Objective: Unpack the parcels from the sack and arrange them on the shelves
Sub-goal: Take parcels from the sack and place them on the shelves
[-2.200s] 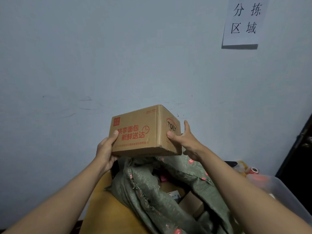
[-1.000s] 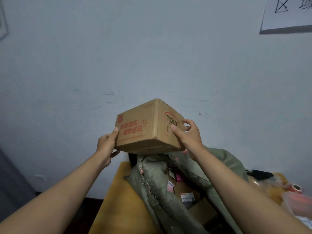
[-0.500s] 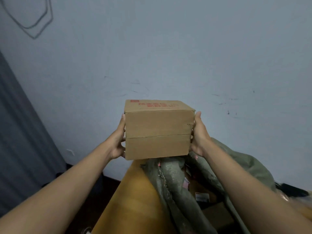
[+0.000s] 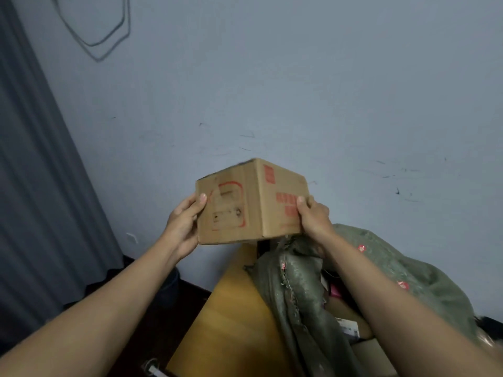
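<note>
You hold a cardboard box (image 4: 251,202) up in front of the wall (image 4: 299,91), one corner edge turned toward you so two printed faces show, both with red markings too blurred to read. Your left hand (image 4: 183,224) grips the box's left side, thumb pressed on the near face and fingers curled behind it; your right hand (image 4: 313,217) grips the right side the same way, thumb on the front. The box is in the air, above the far end of the table (image 4: 234,308) and just over the mouth of the sack (image 4: 299,295).

The table is a yellowish wooden surface running away from you to the wall. The green woven sack lies slumped on its right part, open, with more parcels (image 4: 351,322) visible inside (a white label and a bit of pink show among them). The wall is pale grey-blue and scuffed with dark marks, and a thin cable (image 4: 95,31) loops across it at the upper left. A grey curtain (image 4: 40,186) hangs down the left side, and the floor below it is dark
</note>
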